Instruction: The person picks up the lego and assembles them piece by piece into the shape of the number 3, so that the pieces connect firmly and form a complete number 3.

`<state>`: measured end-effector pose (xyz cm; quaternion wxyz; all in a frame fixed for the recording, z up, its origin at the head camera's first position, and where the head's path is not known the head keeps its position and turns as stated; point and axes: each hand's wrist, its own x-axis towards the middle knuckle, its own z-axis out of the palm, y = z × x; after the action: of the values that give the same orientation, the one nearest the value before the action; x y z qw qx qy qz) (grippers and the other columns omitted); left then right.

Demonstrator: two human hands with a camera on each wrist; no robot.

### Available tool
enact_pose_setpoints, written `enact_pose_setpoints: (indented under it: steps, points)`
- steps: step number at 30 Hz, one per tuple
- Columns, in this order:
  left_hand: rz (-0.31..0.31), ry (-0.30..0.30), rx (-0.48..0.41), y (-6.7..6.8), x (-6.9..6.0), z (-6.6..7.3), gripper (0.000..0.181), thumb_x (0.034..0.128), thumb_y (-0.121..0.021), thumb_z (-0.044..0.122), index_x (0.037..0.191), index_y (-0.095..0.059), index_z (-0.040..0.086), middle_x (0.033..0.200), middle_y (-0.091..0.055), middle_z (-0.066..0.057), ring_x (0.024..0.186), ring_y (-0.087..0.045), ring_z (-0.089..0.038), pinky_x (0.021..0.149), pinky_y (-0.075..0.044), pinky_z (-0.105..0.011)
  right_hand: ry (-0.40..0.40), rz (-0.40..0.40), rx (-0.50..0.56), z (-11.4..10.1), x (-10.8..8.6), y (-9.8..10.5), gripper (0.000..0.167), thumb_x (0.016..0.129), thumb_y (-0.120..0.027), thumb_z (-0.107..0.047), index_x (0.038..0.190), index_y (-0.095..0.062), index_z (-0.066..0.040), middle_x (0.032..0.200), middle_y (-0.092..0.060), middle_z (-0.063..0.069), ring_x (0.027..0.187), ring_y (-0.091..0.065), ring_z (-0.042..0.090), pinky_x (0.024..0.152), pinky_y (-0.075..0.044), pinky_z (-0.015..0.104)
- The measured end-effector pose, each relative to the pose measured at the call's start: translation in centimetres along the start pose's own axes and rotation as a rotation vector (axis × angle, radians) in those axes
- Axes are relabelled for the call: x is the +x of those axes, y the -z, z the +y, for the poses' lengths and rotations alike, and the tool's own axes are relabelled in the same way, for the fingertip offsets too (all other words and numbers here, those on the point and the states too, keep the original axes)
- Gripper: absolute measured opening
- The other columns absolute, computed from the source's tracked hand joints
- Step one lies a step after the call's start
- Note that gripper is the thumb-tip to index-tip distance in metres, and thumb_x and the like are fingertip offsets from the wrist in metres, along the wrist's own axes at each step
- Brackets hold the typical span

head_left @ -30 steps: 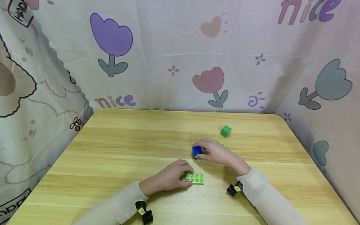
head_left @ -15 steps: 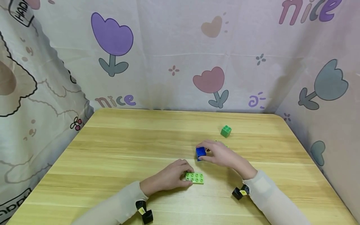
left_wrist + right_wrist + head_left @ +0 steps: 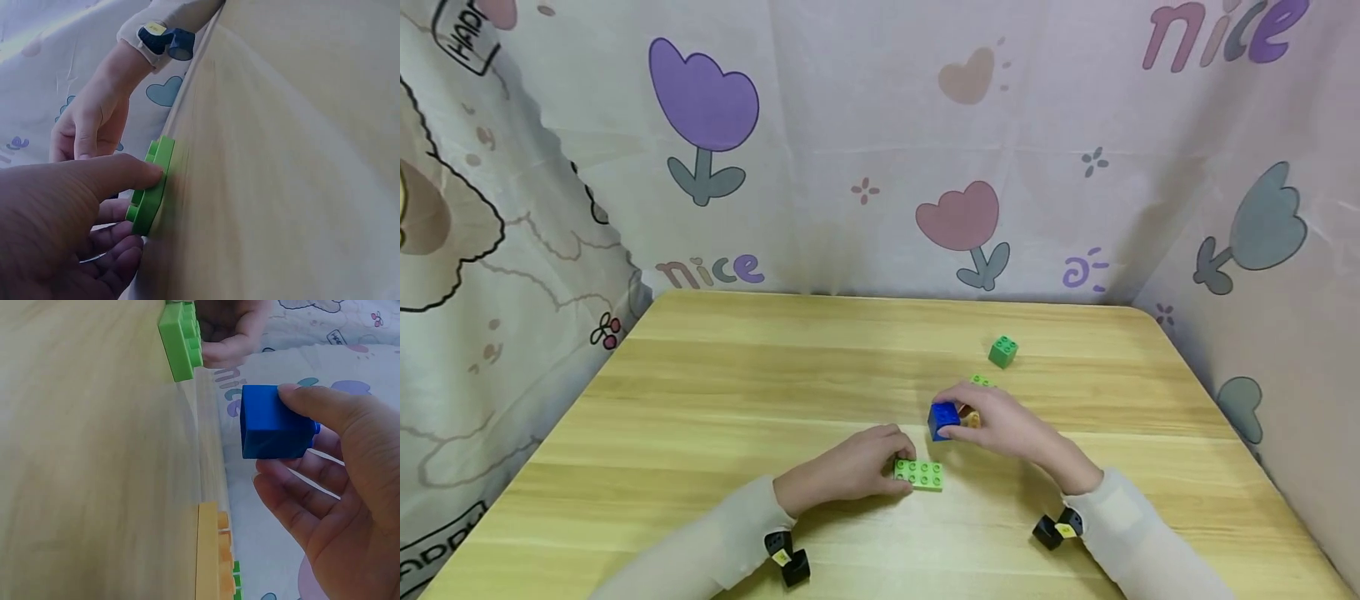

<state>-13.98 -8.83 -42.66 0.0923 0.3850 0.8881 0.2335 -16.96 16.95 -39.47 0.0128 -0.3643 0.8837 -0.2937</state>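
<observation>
My left hand [image 3: 853,467] pinches the left end of a light-green toy building brick [image 3: 923,475] that lies on the table with its studs up. Between thumb and fingers, my right hand [image 3: 1007,423] holds a blue building brick [image 3: 275,425]. The right wrist view shows this blue brick clear of the table, its studs toward the palm. An orange brick [image 3: 207,556] is below the right hand, mostly hidden by it in the head view. Just beyond that hand, part of another light-green brick [image 3: 982,381] shows.
Farther back on the wooden table [image 3: 760,367] stands a small green brick [image 3: 1003,352]. A patterned cloth [image 3: 827,125] hangs behind the table and along its sides. Each wrist wears a small black camera.
My right hand, with the blue brick, has moved a little right and nearer to me, uncovering part of the orange brick. My left hand stays on the light-green brick.
</observation>
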Motion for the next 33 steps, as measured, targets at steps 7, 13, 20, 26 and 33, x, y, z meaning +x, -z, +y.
enact_pose_setpoints:
  steps: [7,13,20,26,33]
  points:
    - [-0.003,0.007,0.011,0.0,0.1,0.0,0.028,0.0842,-0.077,0.035,0.102,-0.063,0.019,0.09,-0.049,0.013,0.075,-0.046,-0.001,0.066,-0.042,-0.017,-0.006,0.016,0.041,-0.2,-0.7,0.1,0.042,0.091,-0.07,-0.035,0.126,-0.06,-0.014,0.106,-0.061,-0.008,0.09,-0.059,0.008,0.076,-0.053,0.037]
    - [-0.005,0.0,-0.001,0.1,0.4,0.1,0.028,0.0846,-0.077,0.034,0.101,-0.062,0.018,0.088,-0.048,0.013,0.073,-0.045,-0.002,0.064,-0.042,-0.017,-0.004,0.026,0.03,-0.4,-1.3,0.4,0.043,0.091,-0.07,-0.035,0.125,-0.06,-0.012,0.108,-0.062,-0.006,0.09,-0.06,0.009,0.077,-0.054,0.036]
    - [-0.016,0.024,-0.031,-0.4,0.4,0.0,0.028,0.084,-0.078,0.034,0.101,-0.062,0.019,0.087,-0.047,0.013,0.074,-0.046,-0.002,0.065,-0.042,-0.017,-0.036,-0.004,0.034,-0.7,-2.2,0.2,0.042,0.091,-0.069,-0.04,0.124,-0.06,-0.014,0.105,-0.064,-0.008,0.09,-0.062,0.008,0.077,-0.054,0.034]
    - [0.009,0.007,-0.027,-0.4,0.3,-0.3,0.028,0.083,-0.078,0.032,0.101,-0.062,0.018,0.088,-0.048,0.012,0.074,-0.046,-0.002,0.064,-0.042,-0.017,-0.033,0.001,0.059,-1.2,-2.3,0.0,0.04,0.091,-0.069,-0.039,0.121,-0.058,-0.014,0.104,-0.062,-0.009,0.091,-0.063,0.01,0.078,-0.054,0.036]
    - [0.015,-0.011,-0.021,-0.1,0.2,-0.2,0.027,0.0839,-0.077,0.032,0.101,-0.062,0.018,0.09,-0.049,0.011,0.074,-0.046,-0.003,0.065,-0.042,-0.017,0.006,-0.026,0.088,-2.0,-2.1,-0.5,0.037,0.09,-0.072,-0.034,0.117,-0.057,-0.013,0.101,-0.059,-0.01,0.09,-0.061,0.009,0.079,-0.054,0.034]
